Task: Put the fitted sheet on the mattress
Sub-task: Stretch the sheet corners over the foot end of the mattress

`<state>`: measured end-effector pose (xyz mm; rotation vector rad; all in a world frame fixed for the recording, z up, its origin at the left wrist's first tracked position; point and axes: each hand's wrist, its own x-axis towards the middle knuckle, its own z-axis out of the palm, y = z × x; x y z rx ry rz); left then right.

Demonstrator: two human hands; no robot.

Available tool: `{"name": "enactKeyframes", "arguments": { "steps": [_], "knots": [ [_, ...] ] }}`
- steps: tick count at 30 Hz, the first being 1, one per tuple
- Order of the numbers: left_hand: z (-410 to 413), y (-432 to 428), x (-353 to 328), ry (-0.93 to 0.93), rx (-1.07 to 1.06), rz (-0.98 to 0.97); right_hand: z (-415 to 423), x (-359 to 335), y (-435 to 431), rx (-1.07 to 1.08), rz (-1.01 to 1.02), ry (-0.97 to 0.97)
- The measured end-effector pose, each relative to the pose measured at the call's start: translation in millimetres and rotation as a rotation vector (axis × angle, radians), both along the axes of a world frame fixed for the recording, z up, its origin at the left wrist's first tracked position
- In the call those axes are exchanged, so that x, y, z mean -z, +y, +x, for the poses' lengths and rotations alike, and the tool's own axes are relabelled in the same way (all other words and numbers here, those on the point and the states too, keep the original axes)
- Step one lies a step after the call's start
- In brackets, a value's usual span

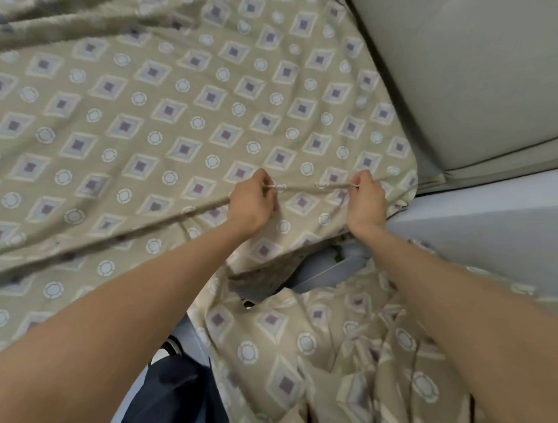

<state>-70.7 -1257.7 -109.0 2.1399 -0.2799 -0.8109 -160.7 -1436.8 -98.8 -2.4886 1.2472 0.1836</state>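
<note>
A beige fitted sheet [179, 119] printed with purple diamonds and pale rings lies spread over the mattress, which it hides. My left hand [252, 201] pinches a raised fold of the sheet near the bed's right edge. A short way to its right, my right hand [368, 201] pinches the same fold, and the cloth runs taut between the two hands. More of the sheet [345, 356] hangs bunched below my arms at the bed's near side.
A grey padded headboard or wall panel [481, 76] runs along the right of the bed. Below it is a pale blue-grey surface [492, 231]. My dark trousers [176, 394] and light floor show at the bottom.
</note>
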Motion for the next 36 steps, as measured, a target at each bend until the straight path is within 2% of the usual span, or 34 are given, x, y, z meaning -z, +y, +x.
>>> {"name": "enactKeyframes", "arguments": {
  "steps": [4,9,17,24,28,30,33,36],
  "knots": [
    [5.9,-10.5,-2.6,-0.07,-0.067,-0.014,18.2,-9.0,-8.6,0.022,-0.037,-0.145],
    [19.4,-19.6,-5.4,-0.03,-0.124,-0.072,37.1,-9.8,-17.0,0.126,0.04,-0.229],
    [31.5,-20.4,-5.1,-0.019,-0.177,-0.071,62.1,-9.6,-21.8,0.082,0.093,-0.366],
    [22.8,-29.9,-3.8,-0.115,-0.098,0.075,55.8,-4.5,-32.7,0.038,0.244,-0.291],
    [18.4,-51.6,-13.0,-0.157,0.105,0.177,40.7,-18.8,-57.1,0.243,0.114,-0.216],
    [12.6,-65.0,-12.0,-0.147,0.166,0.185,28.3,-16.8,-71.2,0.396,0.151,-0.093],
    [6.0,-76.7,-3.8,-0.035,0.1,0.072,17.5,-2.2,-87.1,0.591,0.293,0.003],
    [6.0,-83.6,1.2,0.022,0.005,0.01,7.4,14.0,-102.7,0.657,0.284,-0.037]
  ]
}}
